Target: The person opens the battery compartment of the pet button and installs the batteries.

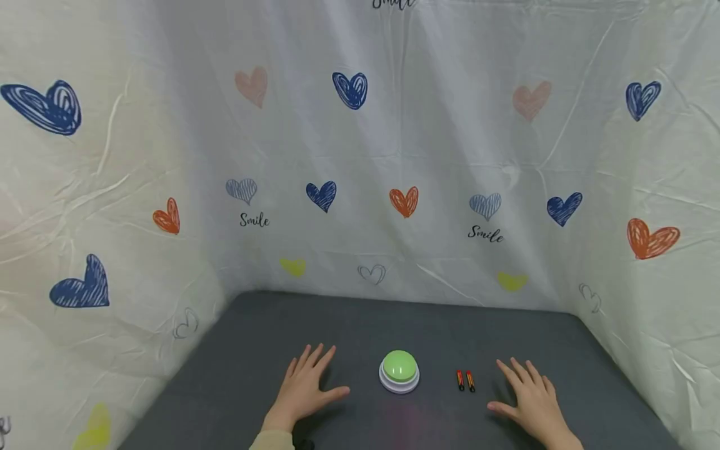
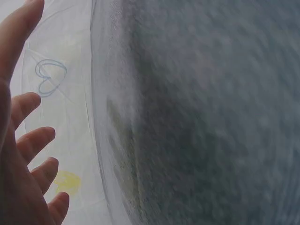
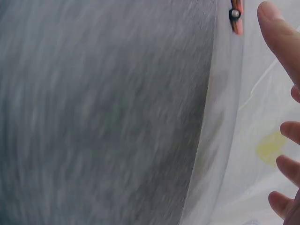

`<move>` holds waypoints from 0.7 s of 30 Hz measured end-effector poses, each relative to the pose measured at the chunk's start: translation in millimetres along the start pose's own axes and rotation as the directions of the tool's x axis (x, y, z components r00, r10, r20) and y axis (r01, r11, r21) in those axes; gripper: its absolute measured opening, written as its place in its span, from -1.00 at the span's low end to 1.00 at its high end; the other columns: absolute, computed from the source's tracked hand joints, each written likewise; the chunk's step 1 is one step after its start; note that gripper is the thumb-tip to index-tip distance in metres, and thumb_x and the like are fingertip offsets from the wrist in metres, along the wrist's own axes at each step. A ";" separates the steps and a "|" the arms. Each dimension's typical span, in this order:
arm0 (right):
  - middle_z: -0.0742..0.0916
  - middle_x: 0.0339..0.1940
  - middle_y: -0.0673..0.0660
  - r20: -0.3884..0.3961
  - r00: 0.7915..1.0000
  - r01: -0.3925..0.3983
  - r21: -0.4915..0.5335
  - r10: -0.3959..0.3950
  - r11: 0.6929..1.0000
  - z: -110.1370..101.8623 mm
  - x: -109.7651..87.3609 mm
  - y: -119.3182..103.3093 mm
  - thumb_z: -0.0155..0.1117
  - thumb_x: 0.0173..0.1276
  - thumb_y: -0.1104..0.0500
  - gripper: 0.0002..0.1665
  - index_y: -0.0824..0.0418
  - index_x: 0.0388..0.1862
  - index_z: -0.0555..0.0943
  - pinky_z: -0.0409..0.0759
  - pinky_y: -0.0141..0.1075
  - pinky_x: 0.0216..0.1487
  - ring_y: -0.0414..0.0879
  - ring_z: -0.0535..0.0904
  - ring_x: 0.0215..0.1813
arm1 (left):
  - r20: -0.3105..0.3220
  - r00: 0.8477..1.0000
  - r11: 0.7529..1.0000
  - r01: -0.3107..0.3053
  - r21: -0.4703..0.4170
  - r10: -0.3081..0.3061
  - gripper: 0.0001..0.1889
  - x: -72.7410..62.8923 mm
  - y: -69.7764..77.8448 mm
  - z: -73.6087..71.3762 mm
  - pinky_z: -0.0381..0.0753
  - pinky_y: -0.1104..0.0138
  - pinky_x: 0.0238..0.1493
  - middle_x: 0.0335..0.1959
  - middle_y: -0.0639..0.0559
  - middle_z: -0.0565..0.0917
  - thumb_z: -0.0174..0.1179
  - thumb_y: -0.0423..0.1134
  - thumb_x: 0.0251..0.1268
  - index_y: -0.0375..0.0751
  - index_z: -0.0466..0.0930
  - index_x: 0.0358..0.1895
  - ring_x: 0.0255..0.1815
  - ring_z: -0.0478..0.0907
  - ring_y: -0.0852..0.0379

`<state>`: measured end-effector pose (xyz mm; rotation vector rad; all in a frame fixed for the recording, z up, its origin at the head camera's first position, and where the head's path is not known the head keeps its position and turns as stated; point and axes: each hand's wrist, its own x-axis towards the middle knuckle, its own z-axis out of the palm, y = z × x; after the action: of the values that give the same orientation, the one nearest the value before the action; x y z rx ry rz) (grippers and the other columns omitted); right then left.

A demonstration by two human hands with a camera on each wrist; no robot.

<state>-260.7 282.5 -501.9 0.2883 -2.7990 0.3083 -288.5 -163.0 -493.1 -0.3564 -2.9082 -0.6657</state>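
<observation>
My left hand is spread over the dark table to the left of a round button with a green dome and a white base. Two small red and black batteries lie side by side to the right of that button. Further right, my right hand is also spread, its thumb pointing towards the batteries. Neither hand holds anything. In the left wrist view the left hand's fingers are apart and extended. The right wrist view catches the batteries at the top edge, near the right thumb.
A dark grey cloth covers the table. White curtains printed with hearts and the word Smile hang behind it and on both sides. A small black object shows beside the left sleeve at the bottom edge.
</observation>
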 end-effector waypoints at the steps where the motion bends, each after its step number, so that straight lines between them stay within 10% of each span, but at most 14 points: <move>1: 0.46 0.19 0.37 0.004 1.000 0.000 0.007 0.000 1.000 0.0 1.2 -2.3 0.28 -0.12 -0.44 0.07 0.16 0.28 0.41 0.17 0.41 -0.05 0.42 0.24 0.21 | -0.004 1.000 1.000 -0.004 -0.011 0.004 -0.04 0.7 1.4 -0.1 -0.08 -0.22 0.23 0.37 -0.19 0.20 0.17 0.41 -0.10 -0.01 0.22 0.39 0.40 -0.06 -0.25; 21: 0.43 0.27 0.24 0.047 0.997 0.054 0.258 -0.068 0.965 13.1 26.6 -60.7 0.41 -0.08 -0.27 0.05 0.18 0.35 0.33 0.24 0.32 0.01 0.27 0.26 0.27 | 0.023 0.998 0.991 -0.061 -0.119 0.064 0.06 12.3 29.0 15.5 -0.01 -0.22 0.21 0.33 -0.23 0.24 0.35 0.32 -0.24 -0.09 0.18 0.40 0.37 0.01 -0.26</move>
<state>-275.2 216.9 -494.6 0.4476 -2.7959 0.6599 -294.1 -128.3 -492.8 -0.4713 -2.8767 -0.8311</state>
